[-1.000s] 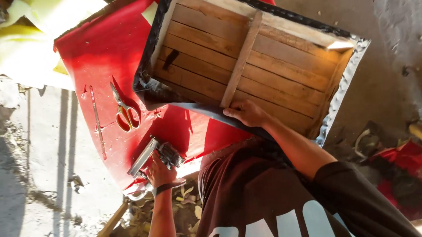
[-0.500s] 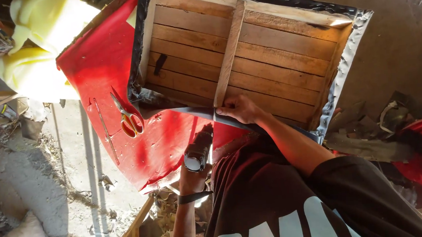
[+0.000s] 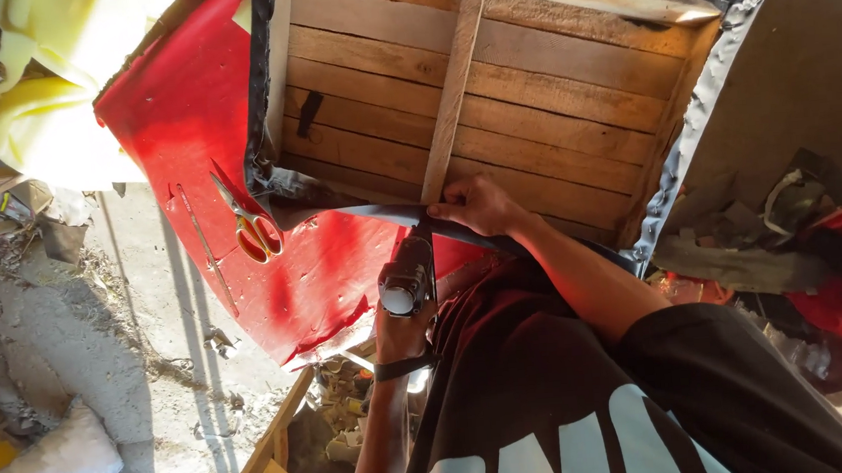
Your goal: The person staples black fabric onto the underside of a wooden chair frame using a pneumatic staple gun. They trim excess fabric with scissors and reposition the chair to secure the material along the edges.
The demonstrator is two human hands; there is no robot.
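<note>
Right hand (image 3: 474, 205) lies palm-down, fingers curled, forearm trailing toward four o'clock. Left hand (image 3: 403, 323) is fisted, pointing at twelve o'clock.

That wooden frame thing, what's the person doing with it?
A person is working on the back of a wooden frame that lies on a red sheet. One hand presses dark fabric over the frame's near edge. The other hand holds a staple gun with its nose up against that same edge. Dark fabric already wraps the frame's other sides. Orange scissors lie unused on the red sheet beside it.
</note>
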